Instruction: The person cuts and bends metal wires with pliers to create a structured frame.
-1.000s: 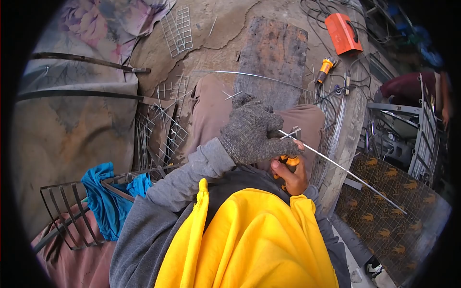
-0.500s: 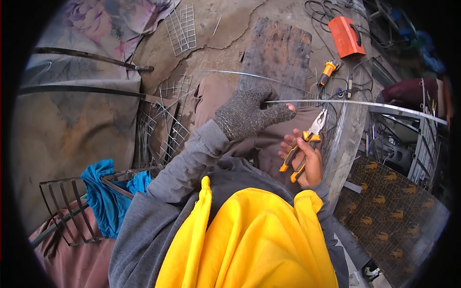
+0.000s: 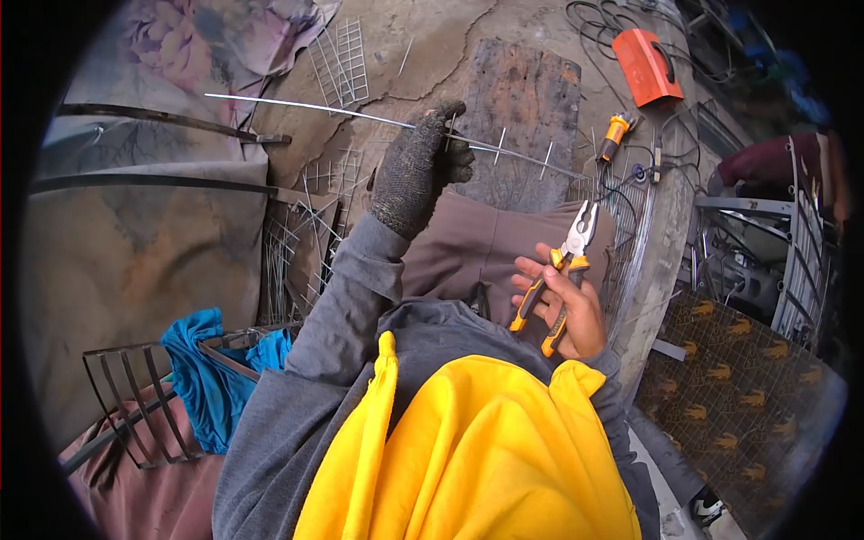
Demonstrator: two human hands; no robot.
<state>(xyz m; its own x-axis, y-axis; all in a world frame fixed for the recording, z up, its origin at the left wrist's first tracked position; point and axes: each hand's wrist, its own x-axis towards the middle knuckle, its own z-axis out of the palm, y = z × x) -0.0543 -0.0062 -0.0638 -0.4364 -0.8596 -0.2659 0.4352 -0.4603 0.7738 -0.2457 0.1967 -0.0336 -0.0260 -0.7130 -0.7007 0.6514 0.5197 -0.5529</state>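
Note:
My left hand [image 3: 416,171], in a dark knitted glove, is closed round a long thin metal rod [image 3: 306,105] above a worn wooden board [image 3: 522,99]. Short cross wires [image 3: 500,147] stand out from the rod to the right of the glove. In my bare right hand [image 3: 576,310] lie pliers [image 3: 576,236] with yellow and black handles; their jaws are parted and point up, below the rod's right end. The pliers' handles are spread across my fingers.
Wire grid pieces [image 3: 346,63] lie on the ground at the upper left. A yellow power tool [image 3: 615,137] and an orange case [image 3: 646,67] are at the upper right. A blue cloth [image 3: 202,382] hangs over a metal rack [image 3: 135,400] at the lower left.
My left hand has moved left and up, and the rod now reaches farther left, with cross wires showing. My right hand and the pliers have shifted slightly left.

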